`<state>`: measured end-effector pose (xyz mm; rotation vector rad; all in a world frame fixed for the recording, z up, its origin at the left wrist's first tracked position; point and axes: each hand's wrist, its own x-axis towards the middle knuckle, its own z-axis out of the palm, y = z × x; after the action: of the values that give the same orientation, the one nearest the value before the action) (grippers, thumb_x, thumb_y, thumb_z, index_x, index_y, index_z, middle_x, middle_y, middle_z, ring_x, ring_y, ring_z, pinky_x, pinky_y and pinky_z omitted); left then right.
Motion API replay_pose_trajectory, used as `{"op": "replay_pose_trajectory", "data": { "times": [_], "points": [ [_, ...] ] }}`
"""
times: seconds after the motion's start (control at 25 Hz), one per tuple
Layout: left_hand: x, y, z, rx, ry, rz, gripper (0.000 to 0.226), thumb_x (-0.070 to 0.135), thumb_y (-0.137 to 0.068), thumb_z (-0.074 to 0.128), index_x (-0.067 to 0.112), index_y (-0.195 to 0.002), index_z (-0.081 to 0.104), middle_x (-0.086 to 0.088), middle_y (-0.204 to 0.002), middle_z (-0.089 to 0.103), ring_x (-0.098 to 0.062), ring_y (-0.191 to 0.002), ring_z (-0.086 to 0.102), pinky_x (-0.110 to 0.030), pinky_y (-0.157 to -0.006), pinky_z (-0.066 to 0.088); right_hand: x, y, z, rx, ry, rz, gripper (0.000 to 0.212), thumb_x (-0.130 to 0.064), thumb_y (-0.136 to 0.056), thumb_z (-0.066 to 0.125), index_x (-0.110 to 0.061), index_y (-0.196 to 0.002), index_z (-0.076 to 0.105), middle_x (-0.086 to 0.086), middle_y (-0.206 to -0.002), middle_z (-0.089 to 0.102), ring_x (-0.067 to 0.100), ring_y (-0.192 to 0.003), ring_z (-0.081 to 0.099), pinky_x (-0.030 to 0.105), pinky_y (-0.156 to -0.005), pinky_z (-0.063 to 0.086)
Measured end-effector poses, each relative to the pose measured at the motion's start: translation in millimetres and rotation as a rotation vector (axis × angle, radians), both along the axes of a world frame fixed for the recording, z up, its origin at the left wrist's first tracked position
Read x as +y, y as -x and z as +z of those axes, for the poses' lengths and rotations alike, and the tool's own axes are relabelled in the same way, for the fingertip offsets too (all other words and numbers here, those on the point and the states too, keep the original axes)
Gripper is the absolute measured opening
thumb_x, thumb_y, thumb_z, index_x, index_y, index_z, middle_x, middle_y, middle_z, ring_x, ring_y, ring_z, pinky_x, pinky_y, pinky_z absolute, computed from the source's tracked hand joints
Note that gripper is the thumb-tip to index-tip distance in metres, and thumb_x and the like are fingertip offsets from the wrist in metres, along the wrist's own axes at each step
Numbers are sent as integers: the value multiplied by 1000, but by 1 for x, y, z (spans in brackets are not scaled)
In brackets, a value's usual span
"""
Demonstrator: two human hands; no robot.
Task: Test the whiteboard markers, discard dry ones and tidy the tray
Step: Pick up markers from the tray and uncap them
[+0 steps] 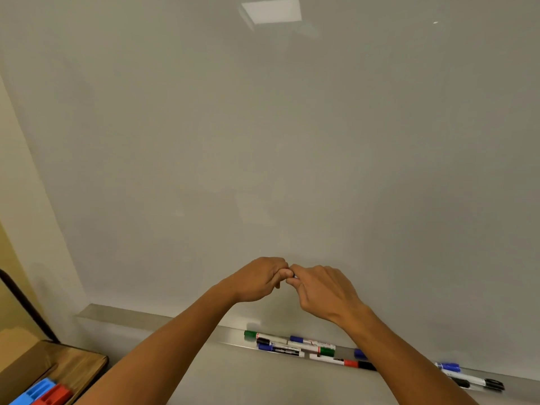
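Left hand: the left hand (258,280) is raised in front of the board, fingers curled in tight, thumb and fingertips pinched at the point where both hands meet.
Right hand: the right hand (321,290) is curled likewise, its fingertips touching those of the left hand.
Held item: a small dark and white item, only a sliver of it visible, sits between the pinched fingertips; what it is cannot be told.
Board: the large blank glossy white whiteboard (263,141) fills the view behind the hands, with wide unmarked surface above and to both sides.
Tray: the long grey metal ledge tray (122,315) runs along the board's lower edge, below the hands; its left stretch is bare.
Markers: a loose cluster of white-barrelled whiteboard markers with green, black, blue and red caps (292,344) lies in the tray's middle, several touching and overlapping; a second group of blue- and black-capped markers (470,377) lies further right, partly hidden by the right forearm.
Lower left: a brown wooden counter (84,368) carries a blue plastic block (36,391) just beside a red plastic block (54,396), well apart from the tray.
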<state>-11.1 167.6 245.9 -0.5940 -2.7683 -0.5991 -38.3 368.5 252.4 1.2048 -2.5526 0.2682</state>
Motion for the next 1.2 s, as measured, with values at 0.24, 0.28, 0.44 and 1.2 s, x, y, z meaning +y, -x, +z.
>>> {"op": "replay_pose_trajectory", "data": {
  "times": [0.24, 0.28, 0.44, 1.2],
  "points": [
    [-16, 6, 35, -18, -3, -43, 63, 64, -96, 17, 19, -88, 60, 7, -83, 60, -7, -77, 57, -20, -76, 45, -17, 2, 26, 50, 4, -58, 33, -45, -105, 32, -24, -112, 56, 4, -86, 68, 22, -66, 55, 34, -61, 46],
    [-18, 6, 39, -29, -12, -47, 63, 65, -96, 18, 18, -89, 60, 6, -84, 61, -7, -78, 58, -21, -77, 46, -18, 4, 32, 44, -6, -59, 33, -45, -105, 32, -24, -110, 57, 3, -87, 68, 22, -68, 57, 35, -63, 49],
    [-21, 8, 55, -89, 13, -51, 43, 43, -105, 33, 9, -102, 60, 1, -94, 63, -9, -84, 61, -23, -79, 49, -23, 5, 54, 28, -26, -34, 25, -40, -105, 38, -25, -107, 58, -6, -97, 66, 19, -77, 61, 34, -66, 49],
    [-87, -5, 108, 66, -69, 41, 27, 40, -105, 31, 30, -85, 47, 7, -85, 64, -1, -82, 64, -26, -75, 50, 22, 24, 115, 39, 245, -77, 34, -41, -105, 38, -29, -132, 55, -15, -88, 65, 11, -78, 62, 33, -74, 53]
  ]
}}
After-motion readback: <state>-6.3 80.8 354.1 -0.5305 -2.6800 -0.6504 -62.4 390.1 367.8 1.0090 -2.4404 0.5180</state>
